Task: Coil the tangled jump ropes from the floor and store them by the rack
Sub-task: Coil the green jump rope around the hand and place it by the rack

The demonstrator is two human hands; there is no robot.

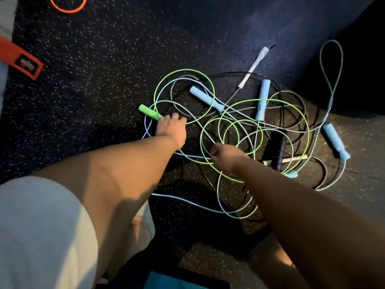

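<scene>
A tangle of jump ropes lies on the dark speckled floor [93, 59]. A bright green cord [184, 70] loops through pale blue, grey and black cords. My left hand [171, 130] reaches to the near end of the green handle [149, 112], and its curled fingers cover that end. My right hand [227, 157] is a fist pinching the green cord at the near side of the pile. Pale blue handles lie at the middle [206, 99], behind it [263, 99] and at the right [335, 140]. A white handle [256, 61] lies at the back.
An orange ring [68, 8] lies at the top left, with a red strap [20, 59] at the left edge. A black handle [275, 147] and a cream handle [293, 158] lie right of my right hand. My knee in light shorts [41, 226] fills the lower left.
</scene>
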